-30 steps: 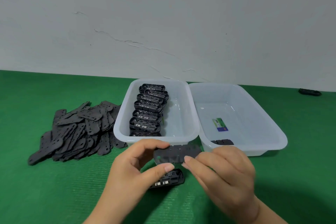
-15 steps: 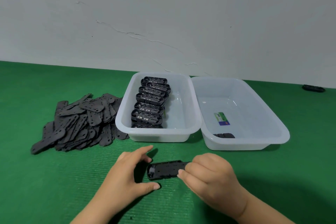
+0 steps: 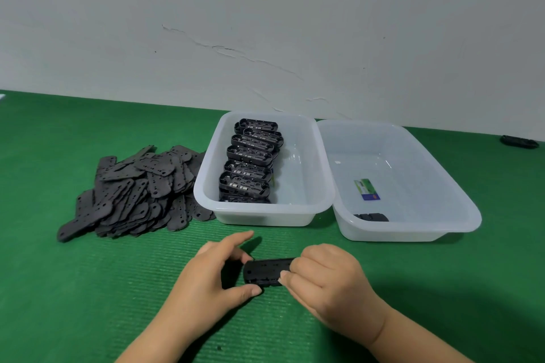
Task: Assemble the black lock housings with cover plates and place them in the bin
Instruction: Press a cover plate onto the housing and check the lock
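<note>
A black lock housing with a cover plate on top [image 3: 267,271] lies on the green mat between my hands. My left hand [image 3: 212,274] grips its left end between thumb and fingers. My right hand [image 3: 327,277] curls over its right end and presses down on the plate. A pile of loose cover plates [image 3: 132,188] lies to the left. The left clear bin [image 3: 303,216] holds a row of open housings [image 3: 250,162]. The right clear bin [image 3: 413,233] holds one black piece [image 3: 373,216] at its near wall.
A green and blue label [image 3: 366,189] sticks to the right bin's floor. A small black object [image 3: 519,141] lies on the mat at the far right by the wall. The grey wall rises right behind the bins.
The cover plate, held up in front of the bins a second ago, has come down onto the housing on the mat. Both hands have closed in on its ends.
</note>
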